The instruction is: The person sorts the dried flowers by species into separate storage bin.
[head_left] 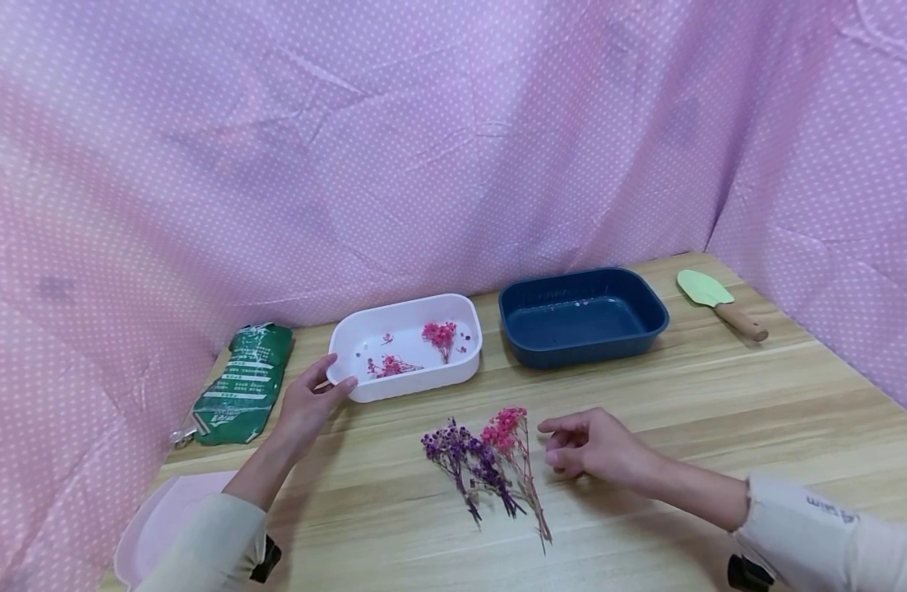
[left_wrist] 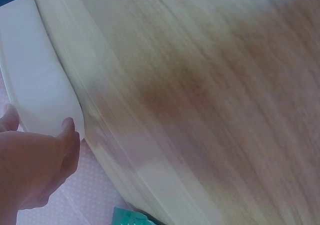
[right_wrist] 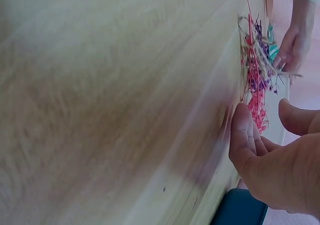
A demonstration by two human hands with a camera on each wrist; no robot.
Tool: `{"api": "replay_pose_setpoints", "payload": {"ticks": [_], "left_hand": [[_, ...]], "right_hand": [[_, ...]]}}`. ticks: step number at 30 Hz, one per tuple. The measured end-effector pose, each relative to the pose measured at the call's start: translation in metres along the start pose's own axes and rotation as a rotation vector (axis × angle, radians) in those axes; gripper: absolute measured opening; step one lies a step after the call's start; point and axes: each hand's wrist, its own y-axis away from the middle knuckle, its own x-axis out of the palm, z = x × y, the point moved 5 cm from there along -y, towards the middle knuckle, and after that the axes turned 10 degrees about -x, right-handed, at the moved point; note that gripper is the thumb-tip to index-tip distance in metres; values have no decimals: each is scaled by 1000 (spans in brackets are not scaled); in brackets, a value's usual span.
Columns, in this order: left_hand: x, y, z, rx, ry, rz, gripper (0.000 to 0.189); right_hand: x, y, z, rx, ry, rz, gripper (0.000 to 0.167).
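My left hand [head_left: 305, 409] holds the left end of a white plastic tray [head_left: 464, 370], its thumb at the near rim and its fingers round the corner. Inside the tray lie pink dried flower sprigs [head_left: 440, 335] and a few loose bits. On the wood tabletop in front are purple dried flowers [head_left: 453, 448] and a longer-stemmed pink dried flower sprig [head_left: 506, 429]. Just right of that pink sprig hovers my right hand [head_left: 597, 448], fingers loosely bent and nothing between them. The right wrist view shows thumb and fingers [right_wrist: 242, 135] apart, with the flowers beyond.
A dark blue tray [head_left: 582, 349] stands right of the white one, with a few specks inside. Farther right lies a green trowel [head_left: 705, 288] with a wooden handle. At the left are a green packet [head_left: 246, 382] and a pale pink item [head_left: 164, 518]. Pink dotted cloth [head_left: 423, 148] hangs behind.
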Motion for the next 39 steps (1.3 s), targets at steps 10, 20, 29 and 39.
{"api": "replay_pose_setpoints", "payload": {"ticks": [10,20,29,39], "left_hand": [[0,1,1,-9,-16,5,74],[0,1,-2,-14,-5,11,75],[0,0,-3,-19,2,14,75],[0,-1,0,-26,-6,14,75]], "right_hand": [[22,-1,5,-127,185,24,66],[41,-1,17,-233,519,31,28],[27,-4,20,-302,531,66,30],[-5,-10,29,-78,306,-87,47]]}}
